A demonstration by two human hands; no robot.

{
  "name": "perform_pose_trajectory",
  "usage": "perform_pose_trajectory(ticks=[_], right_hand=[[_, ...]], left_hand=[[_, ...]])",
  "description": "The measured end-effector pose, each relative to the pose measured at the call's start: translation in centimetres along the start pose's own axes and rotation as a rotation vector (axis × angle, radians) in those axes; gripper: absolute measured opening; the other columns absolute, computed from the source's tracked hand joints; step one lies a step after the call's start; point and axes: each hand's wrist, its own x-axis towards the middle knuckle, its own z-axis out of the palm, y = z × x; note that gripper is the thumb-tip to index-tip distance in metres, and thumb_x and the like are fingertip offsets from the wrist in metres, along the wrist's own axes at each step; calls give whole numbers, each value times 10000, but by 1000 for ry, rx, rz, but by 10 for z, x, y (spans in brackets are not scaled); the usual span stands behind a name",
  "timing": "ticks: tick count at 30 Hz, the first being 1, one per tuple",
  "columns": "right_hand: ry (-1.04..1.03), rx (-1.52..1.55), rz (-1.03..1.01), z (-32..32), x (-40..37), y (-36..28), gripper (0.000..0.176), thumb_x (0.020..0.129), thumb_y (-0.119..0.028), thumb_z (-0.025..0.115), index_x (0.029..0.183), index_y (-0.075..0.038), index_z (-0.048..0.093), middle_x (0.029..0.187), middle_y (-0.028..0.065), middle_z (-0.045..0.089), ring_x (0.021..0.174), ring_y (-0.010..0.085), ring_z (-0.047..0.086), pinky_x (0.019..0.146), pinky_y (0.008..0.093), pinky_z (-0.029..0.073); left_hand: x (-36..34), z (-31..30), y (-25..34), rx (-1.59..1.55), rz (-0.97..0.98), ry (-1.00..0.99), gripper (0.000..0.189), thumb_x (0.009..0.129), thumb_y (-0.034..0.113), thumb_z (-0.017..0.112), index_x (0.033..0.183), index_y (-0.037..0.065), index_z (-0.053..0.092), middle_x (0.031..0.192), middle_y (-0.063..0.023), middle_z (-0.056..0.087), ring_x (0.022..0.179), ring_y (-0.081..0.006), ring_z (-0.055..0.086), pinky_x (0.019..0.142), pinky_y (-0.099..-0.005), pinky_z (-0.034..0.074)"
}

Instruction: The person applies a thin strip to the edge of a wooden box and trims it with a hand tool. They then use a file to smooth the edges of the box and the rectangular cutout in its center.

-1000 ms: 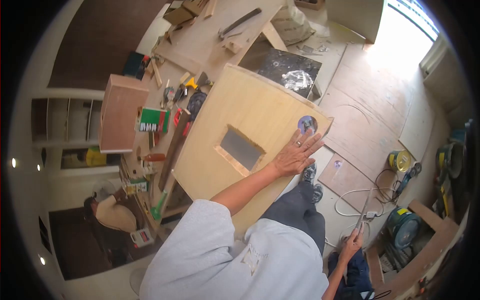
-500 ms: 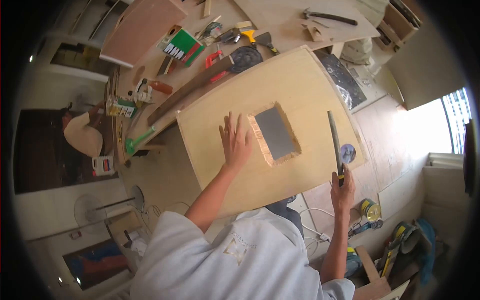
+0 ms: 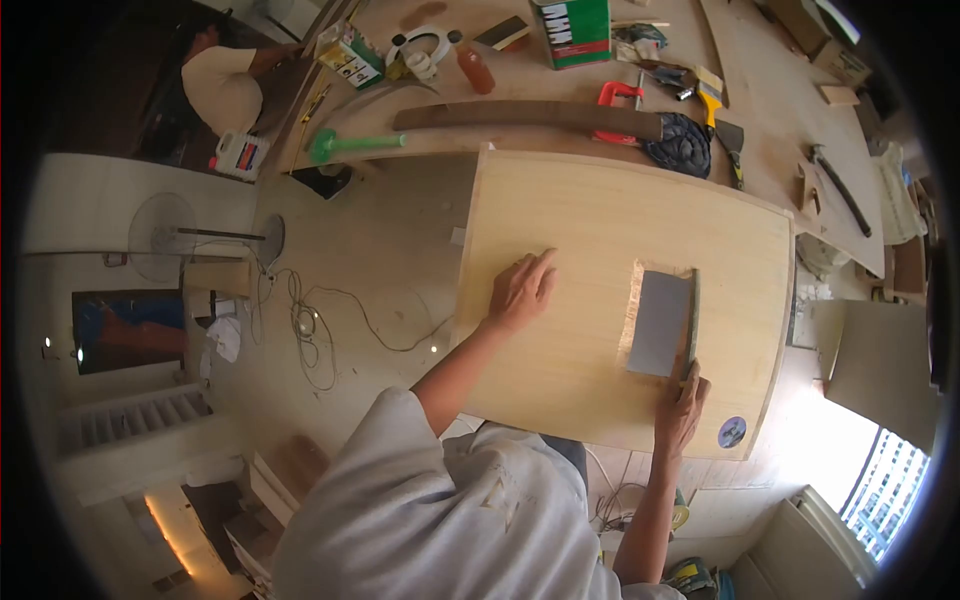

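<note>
A pale wooden panel (image 3: 560,210) lies before me with a rectangular cut-out (image 3: 660,322) through it. Splintered, rough wood lines the left and top edges of the opening. My right hand (image 3: 682,408) is closed round the handle of a long, narrow grey file (image 3: 695,315). The file runs along the right edge of the cut-out. My left hand (image 3: 523,290) rests on the panel left of the opening, fingers loosely apart and holding nothing. A round dark sticker or disc (image 3: 732,432) sits at the panel's lower right corner.
Behind the panel, the workbench (image 3: 440,165) carries a dark wooden strip (image 3: 530,115), a red clamp (image 3: 615,98), a yellow-handled brush (image 3: 709,92), a hammer (image 3: 842,190) and a green tin (image 3: 572,35). Cables (image 3: 310,325) lie on the floor. Another person (image 3: 222,85) is at far left.
My right hand has brought the file from the panel's right side over to the cut-out's right edge. The left hand stays on the panel, its fingers less spread. The camera view has turned.
</note>
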Motion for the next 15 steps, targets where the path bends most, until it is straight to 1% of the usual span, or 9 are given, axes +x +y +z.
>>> perform_pose_trajectory(ticks=[1, 3, 4, 7, 10, 11, 13, 14, 15], right_hand=[[-38, 39, 104, 4, -1, 5, 648, 966, -65, 699, 1572, -61, 466, 1145, 193, 592, 1038, 386, 625, 813, 461, 553], [-75, -6, 134, 2, -2, -3, 672, 962, -86, 710, 1583, -68, 454, 1180, 200, 586, 1086, 382, 618, 848, 480, 551], [-84, -25, 153, 2, -2, -10, 684, 960, -96, 716, 1588, -71, 448, 1198, 203, 584, 1110, 379, 614, 865, 490, 550], [-131, -303, 209, -4, -3, -44, 715, 965, -129, 721, 1611, -90, 420, 1283, 208, 568, 1167, 388, 597, 930, 541, 527], [42, -199, -17, -10, -41, -76, 716, 977, -159, 715, 1621, -101, 407, 1371, 212, 552, 1227, 413, 582, 983, 587, 492], [175, -215, -178, -10, -59, -84, 674, 989, -124, 693, 1609, -112, 428, 1413, 211, 527, 1218, 406, 600, 948, 550, 526], [59, -21, -132, -19, -103, -97, 636, 992, -80, 671, 1590, -127, 458, 1391, 209, 530, 1188, 402, 617, 919, 525, 546], [4, 82, -107, -26, -125, -106, 620, 994, -58, 661, 1580, -135, 473, 1380, 209, 532, 1173, 400, 625, 905, 512, 555], [39, 124, -71, -33, -149, -111, 581, 990, 2, 624, 1541, -152, 525, 1346, 197, 533, 1073, 391, 652, 847, 491, 566]], left_hand=[[0, 3, 0, 6, -13, -2, 340, 1010, 208, 679, 1331, 103, 648, 990, -98, 720, 847, -304, 713, 719, -426, 579], [1, 0, 1, 12, -32, -13, 328, 1016, 211, 662, 1326, 110, 627, 1017, -100, 717, 880, -318, 720, 737, -436, 586], [2, 1, -1, 8, -17, 25, 327, 1016, 206, 659, 1327, 112, 627, 1029, -101, 717, 888, -319, 722, 741, -437, 587], [-7, 12, -8, -21, 16, 89, 324, 1014, 190, 653, 1327, 111, 623, 1087, -100, 720, 924, -335, 729, 767, -452, 594], [-9, 0, -5, -131, -12, 36, 333, 993, 159, 658, 1318, 87, 645, 1114, -120, 714, 1030, -347, 710, 859, -449, 587], [-15, -2, -2, -131, -12, 48, 338, 982, 124, 653, 1316, 78, 656, 1126, -128, 710, 1069, -348, 697, 891, -445, 579], [-29, -13, 0, -118, -10, 63, 355, 959, 55, 644, 1313, 62, 676, 1151, -144, 701, 1147, -350, 671, 956, -437, 561], [-41, -23, -4, -216, 2, 23, 376, 947, 22, 633, 1318, 56, 680, 1174, -151, 697, 1174, -350, 656, 976, -433, 551], [-60, -36, -3, -317, 7, -15, 398, 935, -11, 622, 1323, 51, 684, 1197, -157, 693, 1201, -349, 641, 996, -429, 542]])
